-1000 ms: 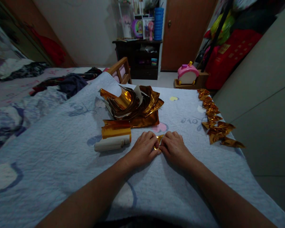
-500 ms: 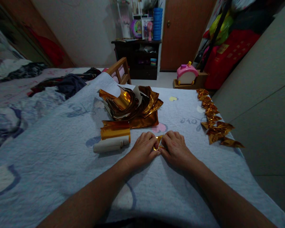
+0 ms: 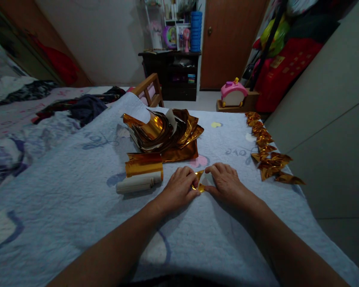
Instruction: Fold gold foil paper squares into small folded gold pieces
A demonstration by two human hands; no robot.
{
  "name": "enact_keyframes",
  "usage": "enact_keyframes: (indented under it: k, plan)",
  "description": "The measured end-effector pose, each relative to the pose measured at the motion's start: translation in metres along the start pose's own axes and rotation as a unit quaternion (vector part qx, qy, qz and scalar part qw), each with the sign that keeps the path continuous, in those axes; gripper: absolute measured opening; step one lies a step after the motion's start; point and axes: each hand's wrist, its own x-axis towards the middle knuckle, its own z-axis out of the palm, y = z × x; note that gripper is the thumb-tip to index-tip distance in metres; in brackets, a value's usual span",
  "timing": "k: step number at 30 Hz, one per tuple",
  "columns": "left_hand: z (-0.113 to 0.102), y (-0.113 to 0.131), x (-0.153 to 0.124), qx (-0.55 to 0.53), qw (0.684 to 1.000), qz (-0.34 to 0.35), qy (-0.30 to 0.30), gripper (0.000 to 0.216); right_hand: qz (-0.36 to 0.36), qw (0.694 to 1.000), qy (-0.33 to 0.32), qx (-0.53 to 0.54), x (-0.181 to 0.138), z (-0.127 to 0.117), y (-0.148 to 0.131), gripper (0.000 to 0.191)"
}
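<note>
My left hand (image 3: pixel 182 186) is closed on a small folded piece of gold foil paper (image 3: pixel 201 187), low over the bedspread. Beside it, my right hand (image 3: pixel 225 181) has its thumb and forefinger spread apart. The right thumb tip is at the paper's lower edge; whether it touches cannot be made out. Part of the paper is hidden under the left fingers. Beyond my hands lies a curled stack of gold foil sheets (image 3: pixel 155 129). A rolled bundle of sheets (image 3: pixel 139 183), pale on its outside, rests left of my left hand.
Several folded gold foil pieces (image 3: pixel 263 149) run in a row along the bed's right edge. The light blue bedspread (image 3: pixel 86 207) lies under everything. Dark clothes (image 3: pixel 88 107) are heaped at the left. Past the bed stand a dark cabinet (image 3: pixel 170 93) and a pink toy (image 3: pixel 233 94).
My right thumb and forefinger have parted and drawn slightly right, away from the foil paper. My left hand keeps its hold. The view has shifted a little.
</note>
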Motion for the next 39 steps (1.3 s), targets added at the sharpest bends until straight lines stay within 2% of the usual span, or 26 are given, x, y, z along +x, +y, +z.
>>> enact_keyframes:
  k: [5,8,12,19,22,25,30,34,39]
  plan:
    - [-0.001,0.001,0.0,0.004,1.0,0.004,0.003,0.013,-0.002,1.0,-0.008,0.0,-0.001,-0.005,0.014,0.045]
    - [-0.002,0.0,0.0,0.001,1.0,0.012,0.007,0.017,-0.003,1.0,-0.008,0.011,0.0,-0.011,0.019,0.035]
    - [-0.004,-0.001,0.0,-0.013,0.999,0.028,0.015,0.025,0.021,0.998,0.016,0.051,0.004,-0.013,0.016,0.021]
    - [-0.008,-0.004,0.001,-0.036,0.996,0.077,0.003,0.016,-0.002,0.997,0.034,0.067,0.01,-0.005,0.007,0.026]
    - [-0.008,-0.006,0.002,-0.058,0.994,0.09,0.006,0.023,-0.009,0.998,0.019,0.065,0.01,-0.006,0.007,0.019]
    - [-0.009,-0.008,0.001,-0.075,0.994,0.07,0.028,0.029,-0.013,0.998,-0.001,0.055,0.009,-0.009,0.007,0.014]
    - [-0.014,-0.011,0.0,-0.059,0.998,0.012,0.027,0.018,0.008,0.997,-0.015,0.073,0.009,-0.014,0.003,0.008]
    - [-0.017,-0.013,0.0,-0.066,0.998,0.02,0.005,0.013,0.002,0.996,-0.017,0.082,0.008,-0.015,0.001,0.005]
    - [-0.015,-0.014,0.0,-0.038,0.997,0.062,0.007,0.016,-0.023,0.997,-0.011,0.069,0.007,-0.014,0.001,0.007]
